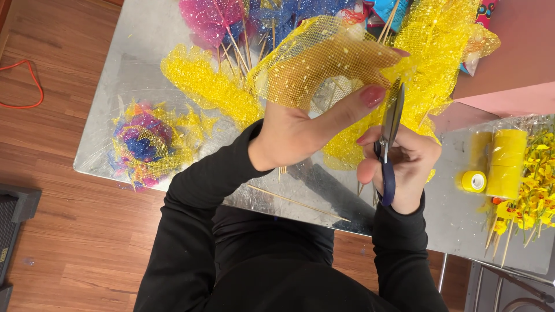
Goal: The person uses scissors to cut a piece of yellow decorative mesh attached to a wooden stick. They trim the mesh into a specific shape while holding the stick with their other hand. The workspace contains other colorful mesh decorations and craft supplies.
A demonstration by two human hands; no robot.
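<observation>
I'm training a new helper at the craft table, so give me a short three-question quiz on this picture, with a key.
1. True or false: the right hand holds blue-handled scissors.
2. What does the left hand hold up? A) a piece of yellow mesh B) a roll of tape C) a wooden stick
3. Fill in: a small roll of yellow tape lies on the metal table to the ____ of the right hand.

Key: 1 true. 2 A, the yellow mesh. 3 right.
</observation>
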